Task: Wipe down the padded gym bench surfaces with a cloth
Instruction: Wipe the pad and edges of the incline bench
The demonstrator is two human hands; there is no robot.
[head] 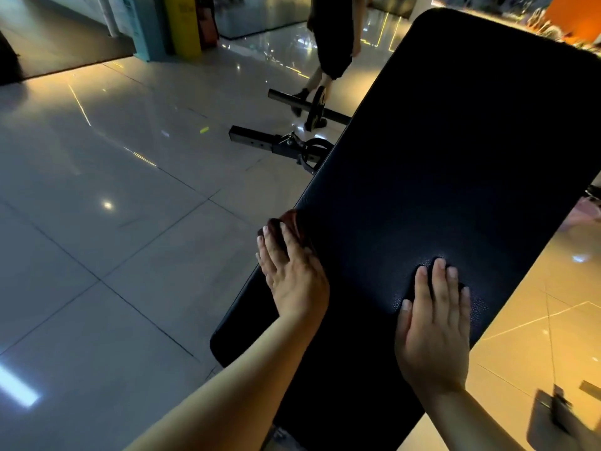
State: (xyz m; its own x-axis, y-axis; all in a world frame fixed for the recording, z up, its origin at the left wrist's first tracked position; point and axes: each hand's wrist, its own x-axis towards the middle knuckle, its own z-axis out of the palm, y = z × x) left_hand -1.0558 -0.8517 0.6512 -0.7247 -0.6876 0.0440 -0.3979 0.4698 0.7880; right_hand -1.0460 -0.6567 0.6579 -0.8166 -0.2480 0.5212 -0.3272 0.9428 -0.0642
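Wiping bench pad (455,141) edge, cloth (294,222) under my left hand (294,278).
Cloth's soft, limp (bunches easily, I judge); both hands flat, fingers straight, right hand (435,330) gripping nothing.

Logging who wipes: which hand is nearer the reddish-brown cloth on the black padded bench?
Left. The left hand presses flat on the reddish-brown cloth at the black padded bench edge; the right hand rests on bare padding, apart to the right.

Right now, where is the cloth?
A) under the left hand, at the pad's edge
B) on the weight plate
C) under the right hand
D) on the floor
A: the reddish-brown cloth sits under the left hand at the edge of the black bench pad.
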